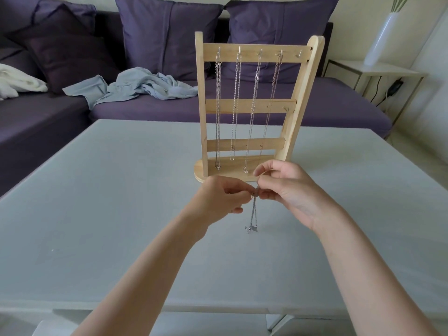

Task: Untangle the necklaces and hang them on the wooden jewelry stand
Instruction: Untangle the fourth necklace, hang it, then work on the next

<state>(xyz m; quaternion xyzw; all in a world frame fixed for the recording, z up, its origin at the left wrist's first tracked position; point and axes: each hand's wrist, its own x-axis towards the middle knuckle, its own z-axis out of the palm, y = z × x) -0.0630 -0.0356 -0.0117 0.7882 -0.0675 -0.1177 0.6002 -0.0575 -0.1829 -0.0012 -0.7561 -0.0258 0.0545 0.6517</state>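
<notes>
A wooden jewelry stand (249, 105) stands upright on the pale table (97, 190). Several silver necklaces (253, 98) hang from hooks on its top bar; the rightmost top hook (298, 54) is bare. Just in front of the stand's base, my left hand (223, 202) and my right hand (288, 190) meet and both pinch the top of a thin silver necklace (253, 214). Its doubled chain hangs straight down between my hands, and its small pendant touches the table.
A purple sofa (72, 112) with cushions runs behind the table, with a light blue cloth (135, 86) and a white blanket (17, 83) on it. A white vase (383, 37) stands on a side table at the back right.
</notes>
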